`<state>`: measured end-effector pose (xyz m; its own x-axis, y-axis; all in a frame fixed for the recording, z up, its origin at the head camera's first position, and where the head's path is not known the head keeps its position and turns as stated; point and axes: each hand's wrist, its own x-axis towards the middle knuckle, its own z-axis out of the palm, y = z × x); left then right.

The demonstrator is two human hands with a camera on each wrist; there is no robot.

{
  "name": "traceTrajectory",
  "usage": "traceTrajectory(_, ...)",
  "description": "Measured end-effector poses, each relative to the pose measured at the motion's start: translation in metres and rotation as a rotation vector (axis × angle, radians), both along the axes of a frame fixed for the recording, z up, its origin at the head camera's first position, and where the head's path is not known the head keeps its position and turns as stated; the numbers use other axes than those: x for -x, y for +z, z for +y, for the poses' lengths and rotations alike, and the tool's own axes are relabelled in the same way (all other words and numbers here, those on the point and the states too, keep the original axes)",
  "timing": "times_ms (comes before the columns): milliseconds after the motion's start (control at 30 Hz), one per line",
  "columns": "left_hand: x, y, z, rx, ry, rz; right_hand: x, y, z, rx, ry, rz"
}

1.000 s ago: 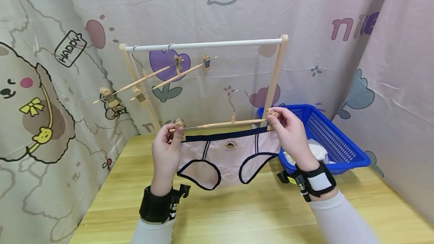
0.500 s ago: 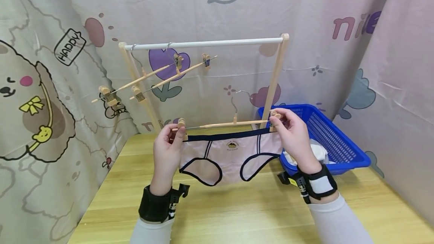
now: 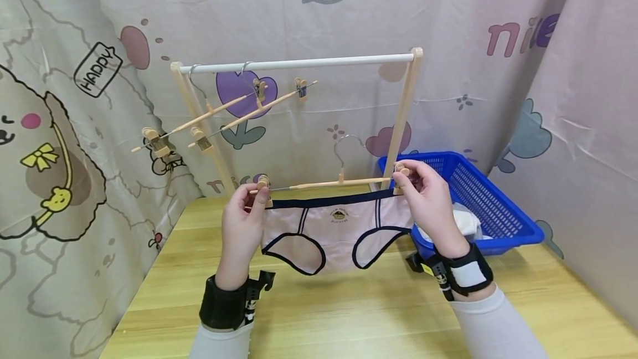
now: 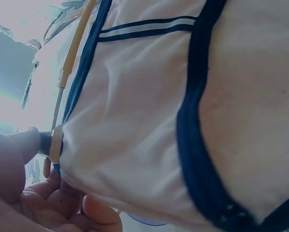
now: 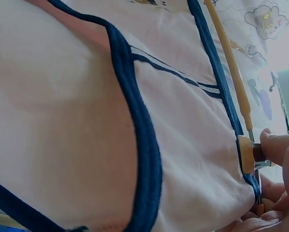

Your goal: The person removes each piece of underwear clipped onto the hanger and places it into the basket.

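Pale pink underpants (image 3: 341, 237) with navy trim hang by the waistband from a clip hanger (image 3: 319, 184), whose metal hook stands up above its bar. My left hand (image 3: 242, 223) pinches the clip at the hanger's left end, and my right hand (image 3: 427, 198) pinches the one at the right end. In the left wrist view a clip (image 4: 56, 144) bites the waistband corner beside my thumb. The right wrist view has the other clip (image 5: 246, 153) on the opposite corner, with my thumb against it. The cloth hangs stretched between both hands, over the wooden table (image 3: 319, 314).
Behind stands a rack with a white rail (image 3: 299, 63) and wooden posts. Two bare clip hangers (image 3: 259, 108) hang at its left part. A blue plastic basket (image 3: 513, 226) with white cloth (image 3: 466, 223) inside stands at the right. Printed curtains surround the table.
Both hands keep hold of the hanger's two ends. The hanger and underpants shift slightly right, then back left; the view also moves a little.
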<state>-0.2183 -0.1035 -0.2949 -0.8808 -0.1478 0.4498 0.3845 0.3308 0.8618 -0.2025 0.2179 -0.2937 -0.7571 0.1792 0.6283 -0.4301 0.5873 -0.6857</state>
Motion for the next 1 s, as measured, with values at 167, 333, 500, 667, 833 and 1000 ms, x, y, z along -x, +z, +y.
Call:
traceTrajectory(167, -0.002, 0.001, -0.002, 0.046, 0.02, -0.025, 0.0, -0.002, -0.003, -0.014, 0.0, 0.035)
traceTrajectory(333, -0.005, 0.002, -0.004, 0.112, 0.049, -0.08, -0.002, -0.003, -0.006, -0.04, -0.023, 0.093)
traceTrajectory(500, -0.01, 0.001, -0.003, 0.188, 0.107, -0.041, -0.007, -0.003, -0.01, -0.091, -0.051, 0.153)
traceTrajectory(667, -0.015, -0.003, 0.006, 0.276, 0.202, 0.172, -0.011, -0.003, -0.013, -0.128, -0.051, 0.193)
traceTrajectory(833, -0.02, -0.007, 0.017, 0.335, 0.207, 0.36, -0.015, -0.003, -0.016, -0.172, -0.042, 0.23)
traceTrajectory(1000, -0.023, -0.009, 0.03, 0.353, 0.066, 0.439, -0.018, -0.004, -0.02, -0.223, -0.017, 0.264)
